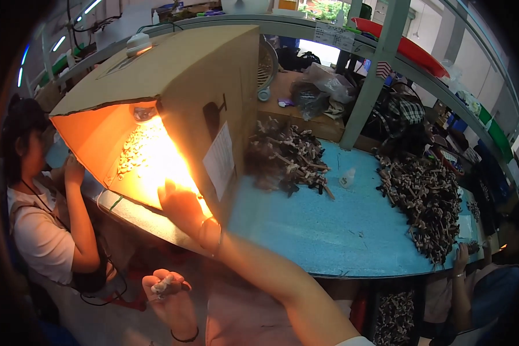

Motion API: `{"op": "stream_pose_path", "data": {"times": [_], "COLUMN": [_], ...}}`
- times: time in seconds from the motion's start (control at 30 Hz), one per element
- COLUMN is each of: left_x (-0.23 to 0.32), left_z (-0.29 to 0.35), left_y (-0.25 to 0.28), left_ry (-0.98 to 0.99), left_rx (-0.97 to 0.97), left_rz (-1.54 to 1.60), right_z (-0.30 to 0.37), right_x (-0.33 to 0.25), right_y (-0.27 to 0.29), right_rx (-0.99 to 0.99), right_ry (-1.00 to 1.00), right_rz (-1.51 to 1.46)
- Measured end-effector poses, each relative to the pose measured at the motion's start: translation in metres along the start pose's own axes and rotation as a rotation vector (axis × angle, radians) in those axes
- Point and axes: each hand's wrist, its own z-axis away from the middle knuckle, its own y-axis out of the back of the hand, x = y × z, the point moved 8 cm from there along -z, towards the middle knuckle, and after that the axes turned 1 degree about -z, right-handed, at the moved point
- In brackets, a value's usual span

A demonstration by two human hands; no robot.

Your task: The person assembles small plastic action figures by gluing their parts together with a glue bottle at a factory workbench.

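My right hand (181, 205) reaches into the open front of a cardboard box (213, 75) that lies on its side on the blue table (328, 230). A lamp (144, 112) inside lights the box bright orange. Many small pale pieces (134, 149) lie on the box floor, just beyond my fingers. Glare hides whether this hand holds anything. My left hand (167, 294) is low in front of the table edge, palm up, fingers curled around a few small pale pieces (162, 284). A dark band circles each wrist.
Two heaps of small dark-and-pale parts (288, 155) (427, 202) lie on the table, with a small clear bottle (347, 177) between them. A person in a white shirt (37, 230) sits at left. Another person's hand (461, 256) rests at the right table edge. A green post (375, 75) stands behind.
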Motion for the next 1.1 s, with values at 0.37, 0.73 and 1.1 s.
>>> {"op": "stream_pose_path", "data": {"times": [0.37,0.73,1.1], "left_x": [-0.056,-0.116,-0.125], "left_z": [0.035,0.102,0.114], "left_y": [-0.065,-0.154,-0.159], "left_ry": [0.432,0.947,1.041], "left_rx": [-0.408,-0.605,-0.632], "left_rz": [0.043,0.283,0.215], "right_z": [0.148,0.203,0.194], "right_x": [0.119,0.185,0.187], "right_y": [0.165,0.251,0.253], "right_rx": [-0.146,0.341,0.116], "right_ry": [-0.540,-0.682,-0.514], "right_rz": [-1.132,-1.110,-0.943]}}
